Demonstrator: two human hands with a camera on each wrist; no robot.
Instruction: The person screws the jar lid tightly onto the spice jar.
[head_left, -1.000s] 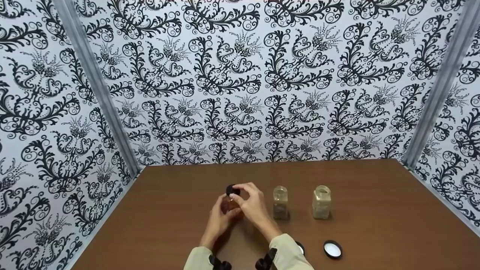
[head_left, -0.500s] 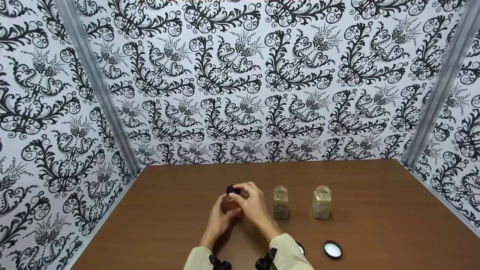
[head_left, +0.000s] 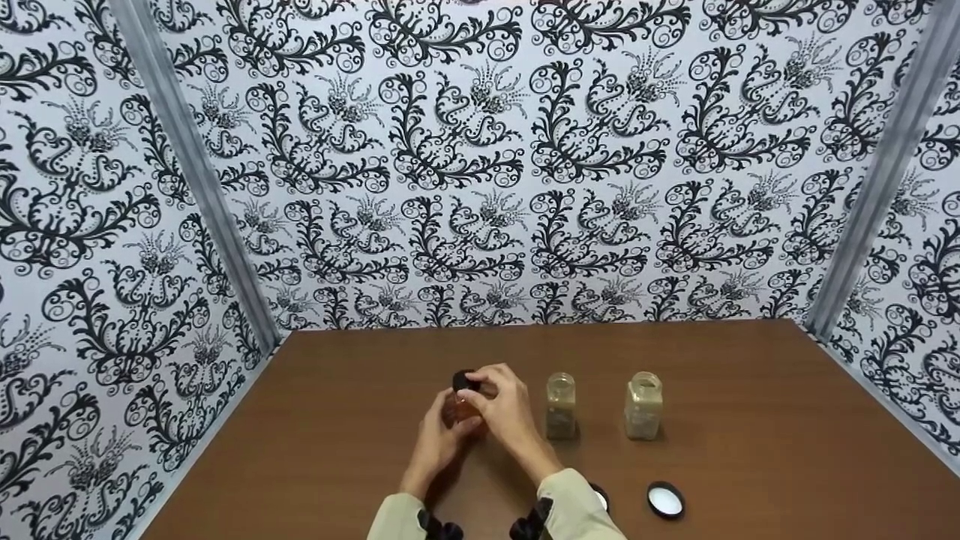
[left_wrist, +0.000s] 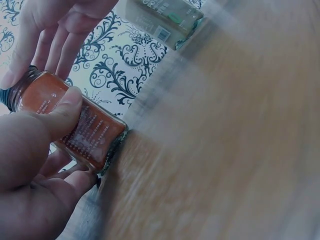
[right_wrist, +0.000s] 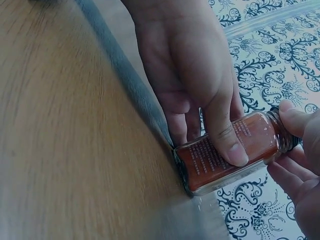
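A glass spice jar point(left_wrist: 92, 127) filled with red-orange powder stands on the table, white print on its side. My left hand point(head_left: 436, 442) grips its body, with the thumb across the front and fingers behind. On the jar's neck sits a black lid point(head_left: 463, 380). My right hand point(head_left: 506, 409) pinches this lid between thumb and fingers. To the right of the hands stand two lidless glass jars: one jar point(head_left: 561, 406) with darker contents low down, and another jar point(head_left: 643, 406) with pale greenish-tan contents.
A black lid point(head_left: 665, 499) lies with its white inside up at the front right. A second lid point(head_left: 600, 496) is partly hidden by the right sleeve. Patterned walls point(head_left: 465, 187) enclose the brown table point(head_left: 360, 375) at the back and sides.
The right fingers and the black lid have shifted very slightly on the jar. The left hand and the other jars have stayed in place.
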